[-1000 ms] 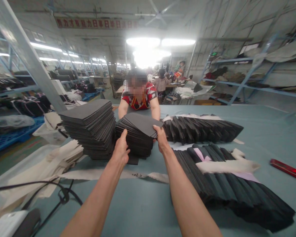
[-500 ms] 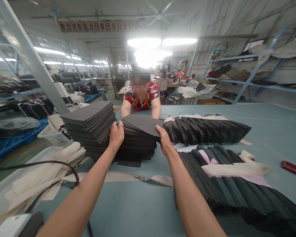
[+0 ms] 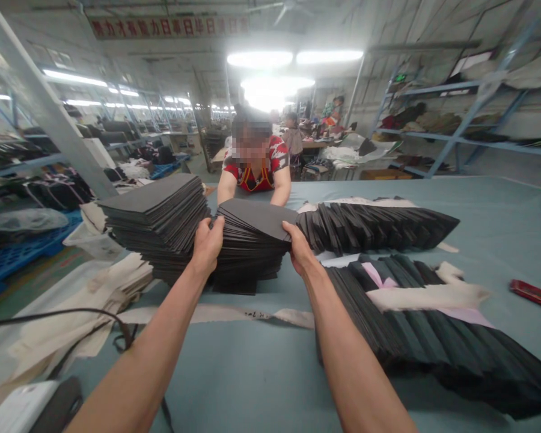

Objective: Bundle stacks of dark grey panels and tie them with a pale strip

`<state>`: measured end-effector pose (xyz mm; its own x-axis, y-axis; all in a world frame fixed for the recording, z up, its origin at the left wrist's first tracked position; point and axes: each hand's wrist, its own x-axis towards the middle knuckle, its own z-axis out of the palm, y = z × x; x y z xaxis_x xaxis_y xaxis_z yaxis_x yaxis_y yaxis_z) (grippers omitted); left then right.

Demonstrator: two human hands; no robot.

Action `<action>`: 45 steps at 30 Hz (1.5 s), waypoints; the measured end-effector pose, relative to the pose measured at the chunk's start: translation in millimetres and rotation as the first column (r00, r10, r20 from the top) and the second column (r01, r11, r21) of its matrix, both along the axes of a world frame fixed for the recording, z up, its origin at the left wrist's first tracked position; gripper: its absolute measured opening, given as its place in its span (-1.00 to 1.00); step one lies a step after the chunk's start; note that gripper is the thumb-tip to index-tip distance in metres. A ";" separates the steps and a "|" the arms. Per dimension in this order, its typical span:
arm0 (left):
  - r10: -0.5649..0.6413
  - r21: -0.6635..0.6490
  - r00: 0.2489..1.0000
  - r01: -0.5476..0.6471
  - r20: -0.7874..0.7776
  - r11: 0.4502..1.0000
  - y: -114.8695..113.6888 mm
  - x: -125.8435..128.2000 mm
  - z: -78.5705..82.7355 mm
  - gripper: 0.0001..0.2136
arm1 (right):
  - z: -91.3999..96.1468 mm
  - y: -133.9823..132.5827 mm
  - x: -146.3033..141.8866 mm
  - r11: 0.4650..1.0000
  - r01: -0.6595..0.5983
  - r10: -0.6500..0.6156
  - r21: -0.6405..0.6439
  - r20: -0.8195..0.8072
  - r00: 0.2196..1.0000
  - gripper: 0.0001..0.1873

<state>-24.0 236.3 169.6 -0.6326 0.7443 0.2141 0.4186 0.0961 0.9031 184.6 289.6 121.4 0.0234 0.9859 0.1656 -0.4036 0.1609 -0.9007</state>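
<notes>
A stack of dark grey foam sheets stands on the blue-grey table in front of me. My left hand grips the stack's near left corner, fingers curled over the top sheets. My right hand clasps its near right corner, thumb on top. Across the table a person in a red patterned shirt rests both forearms behind the same stack.
A taller pile of grey sheets stands just left of the stack. Two fanned rows of black pieces lie to the right, with a pale fabric strip across the nearer one. A red object is at far right. Black cables trail at left.
My left hand rose from the stack's lower front edge to its top left corner and closed on it. My right hand stayed on the right corner.
</notes>
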 end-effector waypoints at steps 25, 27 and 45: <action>-0.071 0.095 0.297 -0.067 0.952 0.993 -78.7 94.7 -41.0 -0.68 | 12.8 -33.1 2.3 0.994 -0.066 0.079 -0.092 0.156 0.985 -0.55; -0.107 0.141 0.294 -0.096 0.950 0.985 -75.7 96.1 -37.9 -0.68 | 9.7 -43.7 0.0 0.996 -0.048 0.059 -0.074 0.157 0.986 -0.48; -0.102 0.289 0.442 -0.379 0.891 0.879 -51.9 148.7 -37.7 -0.59 | -23.7 -97.9 14.9 0.994 0.078 -0.085 0.072 0.093 0.992 -0.43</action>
<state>124.7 184.4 131.9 -0.7360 0.6191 -0.2738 -0.5854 -0.3790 0.7167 199.5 191.7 97.7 0.0840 0.9677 0.2378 -0.2992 0.2521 -0.9203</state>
